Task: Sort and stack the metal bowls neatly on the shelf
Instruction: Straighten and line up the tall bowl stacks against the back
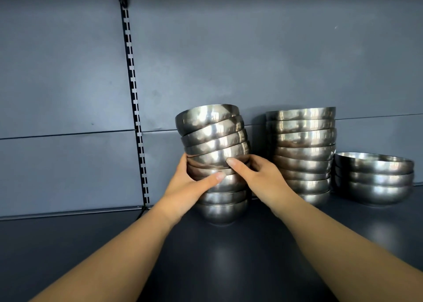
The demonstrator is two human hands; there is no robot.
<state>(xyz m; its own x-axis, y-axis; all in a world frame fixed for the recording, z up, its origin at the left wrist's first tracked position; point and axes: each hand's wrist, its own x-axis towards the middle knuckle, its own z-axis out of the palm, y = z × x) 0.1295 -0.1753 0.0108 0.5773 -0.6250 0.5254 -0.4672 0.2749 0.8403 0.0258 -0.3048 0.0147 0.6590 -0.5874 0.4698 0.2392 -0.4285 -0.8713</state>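
A tall stack of small metal bowls [214, 139] stands on the dark shelf [229, 256], and its upper bowls lean to the left. My left hand [190, 185] wraps the stack's middle from the left, thumb across the front. From the right, my right hand [258, 175] grips the same stack at mid-height, thumb pressed on a bowl's wall. A second, straighter tall stack [304, 150] stands just to the right. Further right sits a short stack of three wider bowls [375, 178].
The grey back panel [251, 61] rises right behind the stacks. A slotted upright rail [135, 109] runs down the panel left of the bowls. Shelf surface extends to the left and toward me.
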